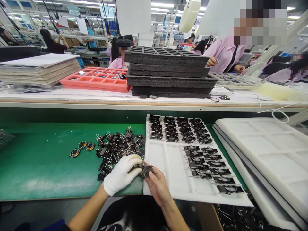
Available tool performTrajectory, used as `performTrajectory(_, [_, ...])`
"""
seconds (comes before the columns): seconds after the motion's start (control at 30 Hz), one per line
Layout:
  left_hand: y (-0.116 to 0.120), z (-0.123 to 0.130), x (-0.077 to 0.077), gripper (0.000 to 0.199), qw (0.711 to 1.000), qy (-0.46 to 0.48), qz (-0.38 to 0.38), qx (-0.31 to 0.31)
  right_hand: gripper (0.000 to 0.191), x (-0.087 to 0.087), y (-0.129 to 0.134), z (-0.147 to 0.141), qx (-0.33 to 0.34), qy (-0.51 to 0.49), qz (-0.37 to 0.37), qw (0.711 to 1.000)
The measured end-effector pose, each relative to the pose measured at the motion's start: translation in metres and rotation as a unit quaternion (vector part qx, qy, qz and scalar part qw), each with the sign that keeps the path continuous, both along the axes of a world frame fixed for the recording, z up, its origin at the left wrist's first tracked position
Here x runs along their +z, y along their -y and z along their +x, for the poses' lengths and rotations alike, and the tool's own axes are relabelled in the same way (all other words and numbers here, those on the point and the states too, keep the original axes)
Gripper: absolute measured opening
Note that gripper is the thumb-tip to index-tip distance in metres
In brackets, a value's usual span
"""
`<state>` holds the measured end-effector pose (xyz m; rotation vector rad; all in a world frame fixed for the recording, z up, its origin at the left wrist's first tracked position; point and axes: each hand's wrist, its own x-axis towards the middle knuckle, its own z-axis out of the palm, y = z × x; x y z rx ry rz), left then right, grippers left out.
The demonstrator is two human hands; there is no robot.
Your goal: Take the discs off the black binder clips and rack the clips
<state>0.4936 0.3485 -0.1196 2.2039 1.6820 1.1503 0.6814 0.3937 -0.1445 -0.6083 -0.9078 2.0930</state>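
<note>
"At the near edge of the glossy green tabletop (60,179), what do you have on your feed?"

"I see the white-gloved left hand (122,175) and bare right hand (160,187) both grasping a dark, round-faced piece (147,172) in their fingers. I cannot tell what it's made of."

"How far along does it look?"

"Partway, I'd judge. On the right, the white, soft-looking foam tray (156,160) carries black clipped pieces (183,130) in four columns across its far half and two more at near right. Its near-left sections show pale foam between low, rounded ridges."

"And outside the rows?"

"Just left of the tray, a tangled heap of black binder clips with silver wire handles (117,149) lies loose, angular bodies overlapping. Farther left, I count three oval, amber-and-black pieces with shiny rims (90,147). At far right, a stack of thick white trays (271,154) shows broad rectangular recesses."
</note>
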Motion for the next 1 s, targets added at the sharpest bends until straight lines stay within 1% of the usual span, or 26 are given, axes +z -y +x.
performTrajectory(0.1, [0.0, -0.003, 0.006, 0.017, 0.999, 0.021, -0.039, -0.004, 0.035, 0.002, 0.001, 0.001, 0.017, 0.006, -0.001, 1.0])
performTrajectory(0.2, [0.001, -0.002, 0.01, 0.012, 0.997, 0.057, -0.057, 0.005, 0.041, 0.002, 0.004, 0.003, 0.037, 0.019, 0.009, 0.999])
performTrajectory(0.3, [0.002, -0.001, 0.008, 0.019, 0.992, 0.1, -0.069, 0.032, 0.042, 0.002, 0.006, 0.002, 0.042, 0.038, 0.029, 0.998])
performTrajectory(0.37, [0.002, -0.001, 0.006, 0.018, 0.991, 0.101, -0.076, 0.041, 0.039, 0.002, 0.006, 0.001, 0.031, 0.043, 0.034, 0.998])
performTrajectory(0.4, [0.001, -0.002, 0.006, 0.019, 0.992, 0.094, -0.081, 0.038, 0.038, 0.002, 0.006, 0.0, 0.024, 0.039, 0.03, 0.998])
performTrajectory(0.5, [0.0, -0.001, 0.008, 0.032, 0.991, 0.082, -0.101, 0.019, 0.04, 0.004, 0.004, -0.001, 0.01, 0.015, -0.008, 1.0])
performTrajectory(0.53, [-0.001, -0.001, 0.01, 0.031, 0.989, 0.093, -0.109, 0.021, 0.042, 0.005, 0.003, 0.0, 0.008, 0.01, -0.022, 1.0])
performTrajectory(0.6, [-0.002, 0.002, 0.013, 0.025, 0.981, 0.138, -0.132, 0.036, 0.045, 0.007, 0.002, 0.001, 0.007, 0.013, -0.036, 0.999])
performTrajectory(0.67, [-0.004, 0.006, 0.013, 0.024, 0.965, 0.201, -0.164, 0.051, 0.045, 0.008, 0.0, 0.003, 0.003, 0.023, -0.027, 0.999])
performTrajectory(0.77, [-0.007, 0.012, 0.008, 0.026, 0.935, 0.289, -0.19, 0.084, 0.046, 0.008, -0.002, 0.006, 0.009, 0.035, -0.01, 0.999])
performTrajectory(0.83, [-0.009, 0.013, 0.004, 0.028, 0.921, 0.32, -0.192, 0.113, 0.047, 0.006, -0.002, 0.008, 0.017, 0.042, 0.002, 0.999])
performTrajectory(0.87, [-0.009, 0.013, 0.003, 0.029, 0.919, 0.324, -0.189, 0.124, 0.045, 0.006, -0.002, 0.008, 0.017, 0.046, 0.011, 0.999])
performTrajectory(0.93, [-0.01, 0.012, 0.002, 0.025, 0.93, 0.301, -0.168, 0.131, 0.037, 0.005, -0.001, 0.009, 0.006, 0.056, 0.045, 0.997])
performTrajectory(1.0, [-0.008, 0.011, 0.005, 0.019, 0.951, 0.254, -0.129, 0.119, 0.028, 0.006, 0.0, 0.01, -0.013, 0.075, 0.097, 0.992])
